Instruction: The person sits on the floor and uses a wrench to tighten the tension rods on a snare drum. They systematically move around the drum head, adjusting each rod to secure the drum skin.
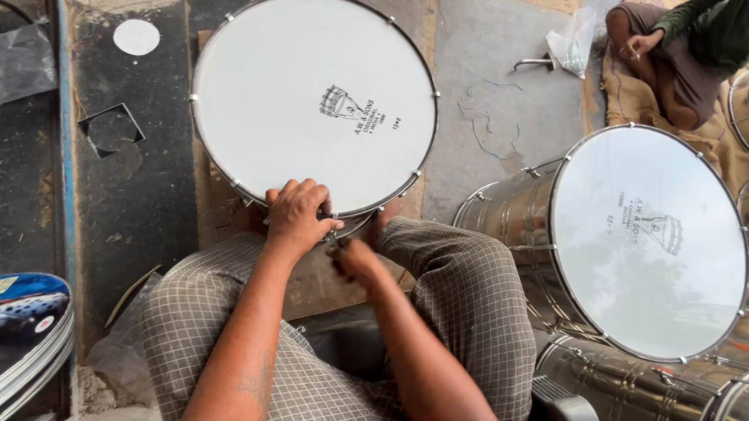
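Large round white-skinned drum with a metal hoop (314,98) lies flat before the seated person's knees. Left hand (298,217) grips its rim at six o'clock, fingers curled over; right hand (354,258), blurred, sits just beside, grip indiscernible. Second steel-shelled drum (643,239) stands at three o'clock.

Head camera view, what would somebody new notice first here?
A big white drum lying flat on the floor fills the upper middle, with the left hand on its near rim and the right hand, blurred, just below it. To the right a second drum with a shiny metal shell lies tilted on its side.
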